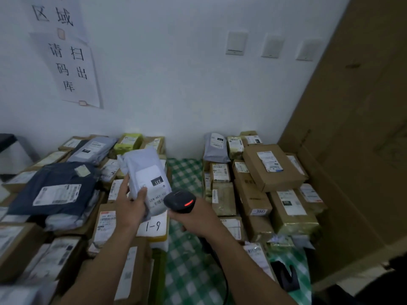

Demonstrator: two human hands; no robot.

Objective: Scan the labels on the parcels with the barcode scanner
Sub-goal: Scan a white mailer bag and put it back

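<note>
grey mailer clamped in left hand; right hand curled round barcode scanner at its label; surrounding parcels likely remain unscanned.

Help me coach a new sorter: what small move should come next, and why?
Probably nudge the scanner toward the barcode low on the grey mailer. The left hand holds that mailer label-up; the right hand grips the scanner, red light lit, just beside the barcode.

The left hand covers part of the label on the grey parcel; its print is blurred. The right hand hides the handle of the scanner, whose cable is cut off below it
</note>
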